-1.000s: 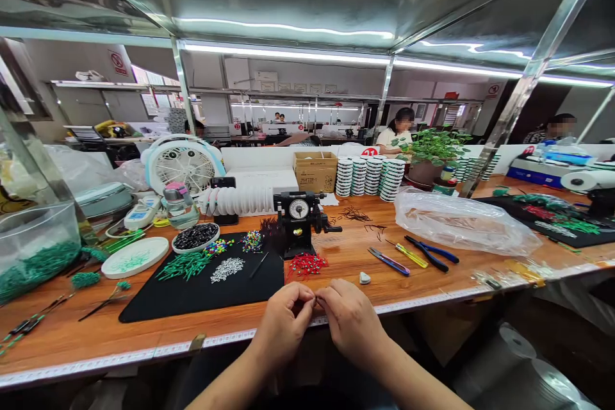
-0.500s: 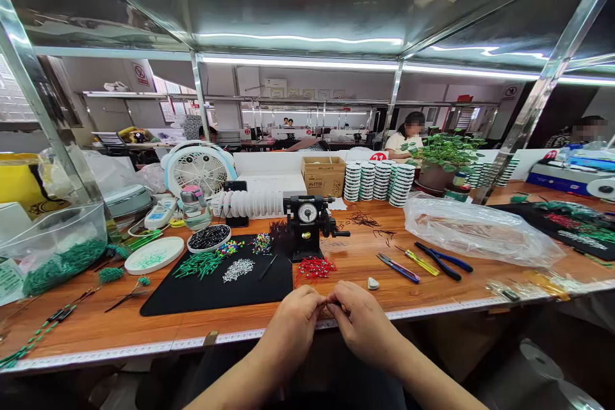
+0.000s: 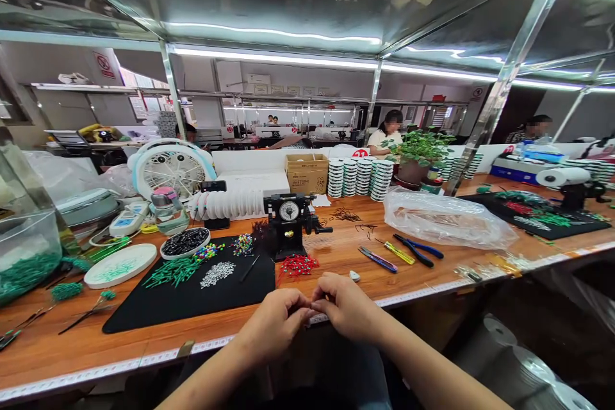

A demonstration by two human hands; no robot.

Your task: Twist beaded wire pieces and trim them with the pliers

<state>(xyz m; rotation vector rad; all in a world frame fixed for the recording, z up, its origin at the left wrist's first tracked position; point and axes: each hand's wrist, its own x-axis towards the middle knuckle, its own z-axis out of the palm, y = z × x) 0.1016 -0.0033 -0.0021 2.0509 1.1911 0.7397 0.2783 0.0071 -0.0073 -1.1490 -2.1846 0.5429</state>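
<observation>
At the table's front edge, my left hand (image 3: 281,320) and my right hand (image 3: 346,306) meet fingertip to fingertip. Each is closed in a pinch, and whatever sits between the fingers is too small to make out. Just beyond them lies a pile of red cord pieces (image 3: 298,265) with small beads. Behind that pile stands a black hand-cranked winding machine (image 3: 289,221) with a round dial and a row of white discs (image 3: 230,204) on its shaft. A small white piece (image 3: 354,276) rests right of my right hand.
On the left, a black mat (image 3: 192,295) carries green cord pieces (image 3: 175,271), clear beads (image 3: 217,274) and coloured beads (image 3: 243,244). Black beads fill a bowl (image 3: 185,243). To the right lie tweezers (image 3: 378,259), a yellow-handled tool (image 3: 398,252), pliers (image 3: 420,250) and a plastic bag (image 3: 449,219).
The view has swung to the right, so the table things sit further left. My hands stay together in a pinch at the table edge.
</observation>
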